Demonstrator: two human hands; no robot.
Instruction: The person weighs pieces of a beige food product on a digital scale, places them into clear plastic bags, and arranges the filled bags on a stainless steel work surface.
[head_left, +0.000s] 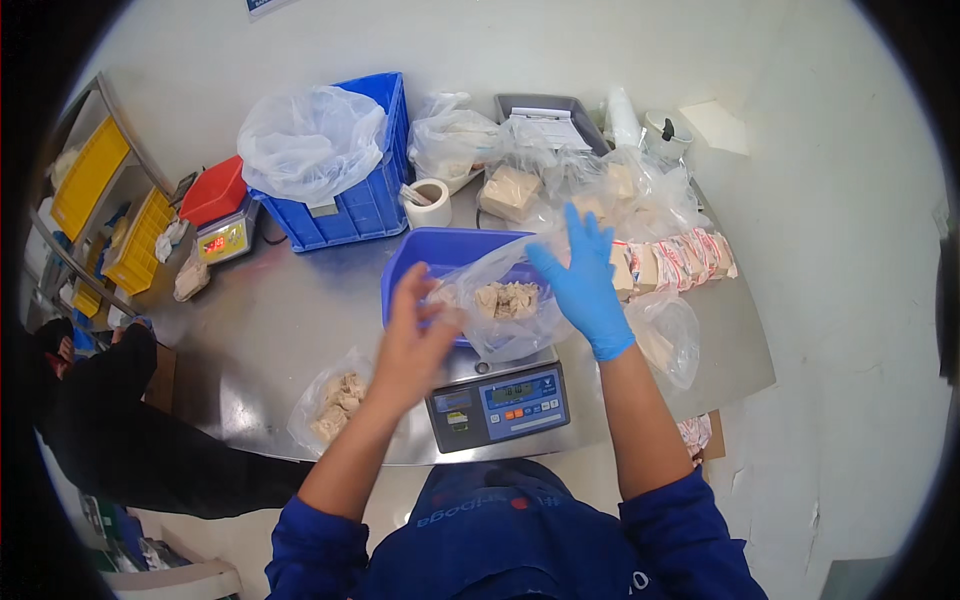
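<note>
A clear plastic bag with crumbled beige chunks in it lies in a blue-violet plastic tub. That tub sits on a digital bench scale with a lit display. My left hand, bare and blurred by motion, is at the bag's left side with its fingers apart. On the opposite side is my right hand in a blue glove, fingers spread beside the bag's edge. Whether either hand touches the film is not clear.
Another bag of beige chunks lies at the steel table's front edge. Wrapped beige blocks line the right. Behind stand a lined blue crate, a label roll and a second scale. A person in dark clothing is at left.
</note>
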